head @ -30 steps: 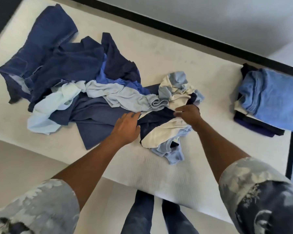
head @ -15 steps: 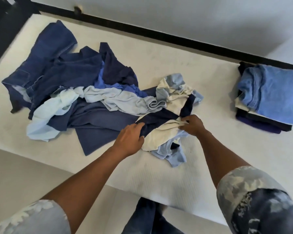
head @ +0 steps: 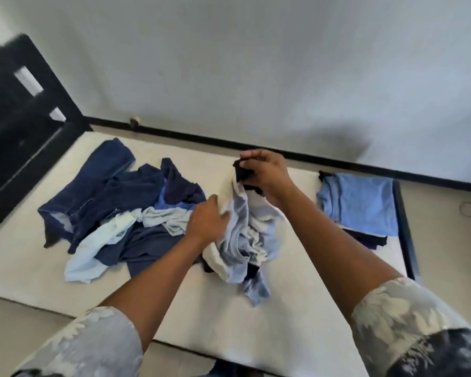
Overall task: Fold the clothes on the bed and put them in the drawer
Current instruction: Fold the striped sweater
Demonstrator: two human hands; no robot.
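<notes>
Head view showed the right hand (head: 267, 175) raised above the bed (head: 229, 322), its grip pinched on the dark top edge of a white, pale blue and navy shirt (head: 245, 235). The shirt hung from that hand, its lower part bunched on the bed near the middle. The left hand (head: 206, 221) held the shirt's left side lower down, fingers curled into the cloth. Just left lay a loose pile of blue clothes (head: 114, 202), unfolded. At the far right of the bed sat a folded stack (head: 365, 202) with a light blue piece on top. A black headboard (head: 17, 110) stood far left.
</notes>
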